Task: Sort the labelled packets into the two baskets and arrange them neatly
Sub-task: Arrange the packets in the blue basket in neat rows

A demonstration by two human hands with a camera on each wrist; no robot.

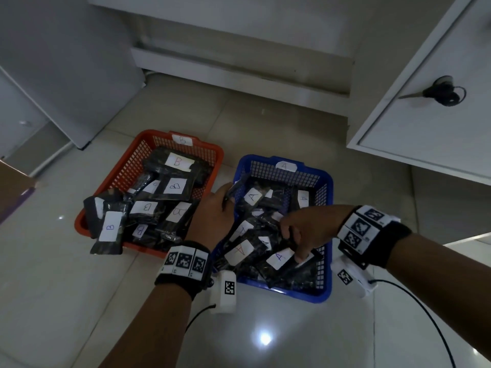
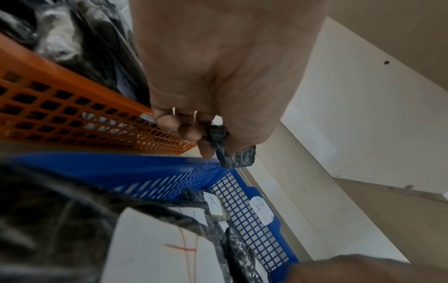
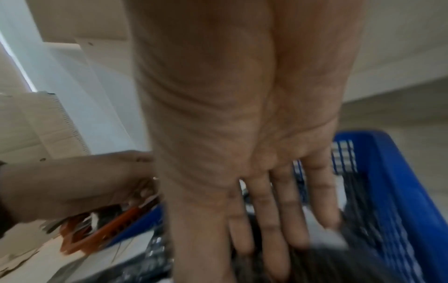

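While both hands work over the blue basket [image 1: 325, 261], a dark packet [image 2: 232, 153] is pinched in the curled fingers of the left hand [image 1: 212, 216] at its left rim. The right hand [image 1: 308, 229] is laid with straight fingers [image 3: 274, 220] on the A packets [image 1: 279, 257] inside. B packets [image 1: 175, 185] are heaped in the orange basket [image 1: 119, 176] alongside

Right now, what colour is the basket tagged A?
Blue: the basket tagged A has blue mesh walls and rim. The head view shows it best.
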